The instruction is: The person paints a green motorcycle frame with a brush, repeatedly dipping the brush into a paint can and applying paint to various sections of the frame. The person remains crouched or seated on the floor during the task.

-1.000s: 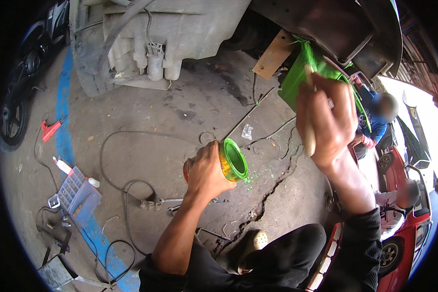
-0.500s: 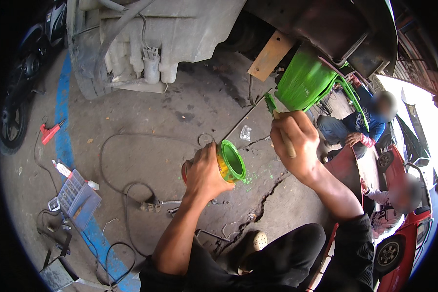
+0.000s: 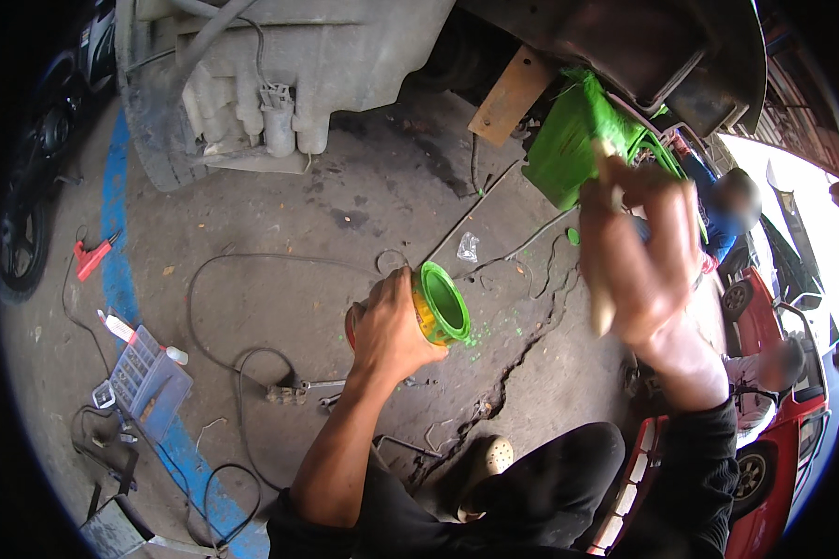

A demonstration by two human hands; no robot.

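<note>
My left hand (image 3: 387,326) grips a small paint can (image 3: 441,306) whose rim and inside are bright green, tilted toward the right. My right hand (image 3: 639,252) is raised at the upper right and holds a paintbrush (image 3: 604,279) by its pale wooden handle, bristles up against a green-painted metal part (image 3: 569,144) under the dark vehicle body. Green paint drips speckle the concrete below the can.
A grey vehicle underside (image 3: 280,65) hangs at the top, with a wooden block (image 3: 508,93) beside it. Cables (image 3: 252,279), a red clamp (image 3: 91,256), a blue parts box (image 3: 144,377) and tools lie on the cracked floor. Another person (image 3: 732,210) crouches at the right near a red car (image 3: 774,410).
My right hand dipped toward the can half a second ago, then rose back to the green part with the brush. The left hand kept the can nearly still.
</note>
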